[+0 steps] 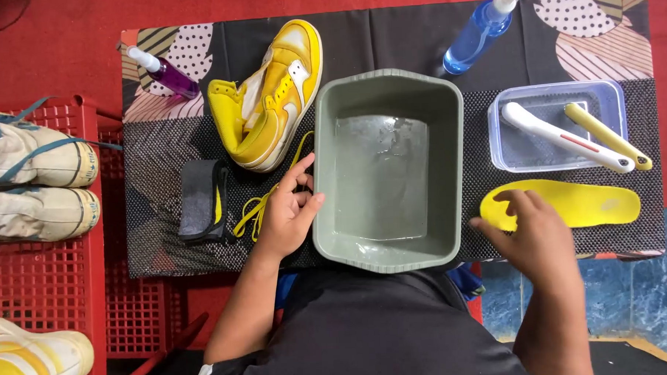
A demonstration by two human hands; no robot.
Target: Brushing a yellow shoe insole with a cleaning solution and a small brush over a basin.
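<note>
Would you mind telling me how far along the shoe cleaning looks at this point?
Done: the yellow shoe lies unlaced, its insole out, and the grey basin holds water. In hand: the left hand rests on the yellow laces; the right hand touches the insole. Left: the brushes sit unused in their clear tub.

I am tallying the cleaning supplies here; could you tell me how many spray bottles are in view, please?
2. A purple spray bottle lies at the mat's far left corner beside the yellow shoe; a blue spray bottle lies at the far edge behind the grey basin. Others may lie outside the view.
</note>
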